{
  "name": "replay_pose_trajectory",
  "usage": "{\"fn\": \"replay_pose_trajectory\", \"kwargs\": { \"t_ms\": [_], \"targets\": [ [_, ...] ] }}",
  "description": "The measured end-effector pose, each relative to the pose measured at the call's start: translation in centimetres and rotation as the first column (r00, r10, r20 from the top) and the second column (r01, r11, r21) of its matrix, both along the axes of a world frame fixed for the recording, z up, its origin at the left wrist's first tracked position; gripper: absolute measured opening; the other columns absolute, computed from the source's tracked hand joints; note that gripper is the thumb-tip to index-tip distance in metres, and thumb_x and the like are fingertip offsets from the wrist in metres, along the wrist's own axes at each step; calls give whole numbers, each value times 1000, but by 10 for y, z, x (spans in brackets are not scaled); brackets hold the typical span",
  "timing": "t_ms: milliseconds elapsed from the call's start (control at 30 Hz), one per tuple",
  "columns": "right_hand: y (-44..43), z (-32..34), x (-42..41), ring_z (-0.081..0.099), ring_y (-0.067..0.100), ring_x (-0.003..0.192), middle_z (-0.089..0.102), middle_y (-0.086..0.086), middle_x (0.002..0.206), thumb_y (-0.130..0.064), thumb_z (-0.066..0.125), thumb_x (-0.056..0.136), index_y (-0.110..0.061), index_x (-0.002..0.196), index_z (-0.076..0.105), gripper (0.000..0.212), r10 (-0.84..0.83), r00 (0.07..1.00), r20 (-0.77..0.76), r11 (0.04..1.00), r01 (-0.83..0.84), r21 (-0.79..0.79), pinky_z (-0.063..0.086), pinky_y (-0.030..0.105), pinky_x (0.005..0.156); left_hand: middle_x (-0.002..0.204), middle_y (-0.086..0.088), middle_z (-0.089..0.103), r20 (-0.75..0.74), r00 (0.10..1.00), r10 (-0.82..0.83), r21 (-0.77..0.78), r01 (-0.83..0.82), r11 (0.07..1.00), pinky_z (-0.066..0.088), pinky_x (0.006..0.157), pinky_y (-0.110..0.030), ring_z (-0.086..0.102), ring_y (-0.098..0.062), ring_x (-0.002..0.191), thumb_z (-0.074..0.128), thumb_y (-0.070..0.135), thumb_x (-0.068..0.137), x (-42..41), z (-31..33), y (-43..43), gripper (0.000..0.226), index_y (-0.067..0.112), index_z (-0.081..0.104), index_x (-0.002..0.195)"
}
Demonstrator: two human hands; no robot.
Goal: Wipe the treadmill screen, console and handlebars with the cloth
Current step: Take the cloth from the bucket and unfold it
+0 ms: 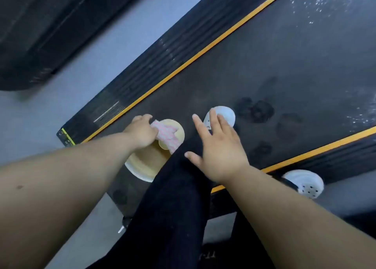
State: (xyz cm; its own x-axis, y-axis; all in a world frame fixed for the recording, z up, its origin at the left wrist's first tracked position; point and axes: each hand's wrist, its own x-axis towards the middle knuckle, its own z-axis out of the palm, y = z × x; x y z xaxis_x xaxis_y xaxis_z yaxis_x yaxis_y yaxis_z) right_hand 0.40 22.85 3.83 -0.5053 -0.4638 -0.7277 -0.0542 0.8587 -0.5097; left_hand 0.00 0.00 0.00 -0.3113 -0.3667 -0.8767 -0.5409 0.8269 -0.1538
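Note:
I am looking straight down at the treadmill's dark belt [264, 61], which has yellow stripes along both sides. My left hand [142, 132] is closed on a pink-and-white striped cloth [167, 135]. The cloth lies over a tan bowl with a white rim [132, 168] standing on the rear end of the belt. My right hand [217, 146] hovers above my black trouser leg [173, 197] with fingers spread and nothing in it. The screen, console and handlebars are out of view.
One white shoe [222, 114] stands on the belt beyond my right hand, and another [305, 182] is by the right side rail. Dark footprints and white specks mark the belt. Another dark machine [30, 35] sits across the grey floor [40, 114] at the upper left.

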Motion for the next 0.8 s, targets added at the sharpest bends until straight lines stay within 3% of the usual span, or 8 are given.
{"fn": "replay_pose_trajectory", "kwargs": {
  "t_ms": [233,300,367,500,600,700,800],
  "targets": [
    [-24,-43,29,-8,26,147,-16,9,160,-56,39,95,-33,151,-11,78,-45,991,125,999,48,-17,9,40,118,147,-14,39,112,985,128,-124,-114,986,38,101,-42,40,-35,130,39,22,98,14,-52,-9,56,23,23,151],
    [-22,-51,30,-6,25,148,-14,9,160,-56,39,95,-34,151,-10,77,-62,990,127,998,63,-10,11,40,117,140,-14,47,85,985,153,-127,-142,982,42,98,-42,48,-34,122,45,21,95,20,-65,-12,53,17,32,146],
    [-19,-56,31,-4,25,148,-13,8,160,-55,39,95,-34,151,-9,77,-86,987,135,996,86,2,13,39,116,134,-12,52,50,994,97,-167,-88,982,46,94,-43,52,-33,117,50,23,92,25,-74,-14,48,15,42,139],
    [-15,-61,27,-1,25,147,-9,9,160,-55,40,95,-35,151,-6,76,-147,979,141,989,145,24,14,39,116,128,-11,48,84,984,-154,-261,171,950,46,93,-43,46,-30,118,51,29,93,30,-82,-11,38,13,54,128],
    [-16,-61,19,1,24,147,-8,8,160,-55,41,94,-35,151,-4,76,-168,977,130,986,169,7,16,38,115,123,-10,52,70,988,-134,-308,150,940,47,90,-42,47,-29,115,50,28,94,28,-83,-12,34,13,60,122],
    [-15,-59,9,4,25,147,-5,8,161,-55,43,93,-34,152,-2,76,-212,971,112,977,212,14,19,38,114,112,-8,57,-57,997,-59,-225,45,973,47,81,-39,52,-29,104,48,26,88,22,-72,-9,24,16,58,106],
    [-9,-46,-5,6,23,146,0,6,161,-52,45,94,-33,152,-1,77,-253,961,116,967,249,47,22,37,113,86,-6,60,-196,981,-5,-69,-9,998,41,65,-35,56,-26,82,42,31,91,7,-45,3,16,18,49,87]
  ]
}}
